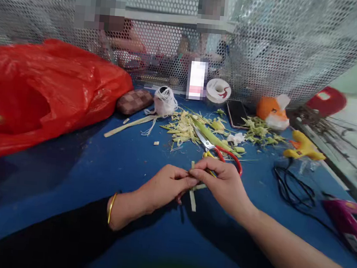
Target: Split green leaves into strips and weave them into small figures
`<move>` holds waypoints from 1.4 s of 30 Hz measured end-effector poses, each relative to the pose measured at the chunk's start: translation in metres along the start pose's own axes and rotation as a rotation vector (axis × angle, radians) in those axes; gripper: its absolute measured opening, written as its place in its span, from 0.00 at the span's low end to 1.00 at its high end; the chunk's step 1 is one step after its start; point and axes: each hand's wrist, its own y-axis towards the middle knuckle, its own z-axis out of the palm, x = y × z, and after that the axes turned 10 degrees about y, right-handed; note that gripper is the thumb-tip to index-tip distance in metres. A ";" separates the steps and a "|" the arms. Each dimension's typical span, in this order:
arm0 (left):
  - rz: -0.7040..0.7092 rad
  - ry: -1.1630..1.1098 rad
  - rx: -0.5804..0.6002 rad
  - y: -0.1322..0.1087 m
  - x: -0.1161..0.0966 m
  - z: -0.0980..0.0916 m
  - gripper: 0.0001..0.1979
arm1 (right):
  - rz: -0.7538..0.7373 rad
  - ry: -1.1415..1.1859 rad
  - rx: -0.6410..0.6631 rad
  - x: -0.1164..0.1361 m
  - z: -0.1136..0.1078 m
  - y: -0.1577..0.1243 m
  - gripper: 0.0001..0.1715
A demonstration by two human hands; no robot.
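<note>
My left hand [169, 187] and my right hand [224, 186] meet above the blue table, thumbs and fingertips pinched close together. Between them are narrow pale-green leaf strips [192, 200], one end pointing down, another to the right and a short one upward. My fingers cover the spot where the strips cross. Just beyond my right hand lie red-handled scissors [208, 144], blades pointing away to the left. Something with yellow handles [207, 154] is partly hidden behind that hand. A long green leaf piece [210, 132] lies behind the scissors, among pale leaf scraps [183, 128].
A red plastic bag [76, 87] fills the left side. White string [165, 101], a ribbon spool [218, 91], a phone [236, 113] and an orange-white fox figure [273, 112] stand at the back. A yellow glue gun [304, 147] and its black cord lie right. Mesh fencing rises behind.
</note>
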 end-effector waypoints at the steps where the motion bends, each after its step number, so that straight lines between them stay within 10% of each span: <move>1: 0.003 0.013 0.000 -0.001 -0.002 0.000 0.20 | 0.002 -0.003 -0.020 -0.001 0.000 -0.001 0.10; 25: 0.028 0.264 0.107 -0.005 -0.006 -0.001 0.16 | -0.011 -0.026 -0.109 -0.006 0.007 -0.009 0.10; 42: 0.061 -0.069 0.083 -0.004 -0.008 -0.004 0.06 | 0.035 0.289 -0.150 0.004 -0.001 -0.001 0.12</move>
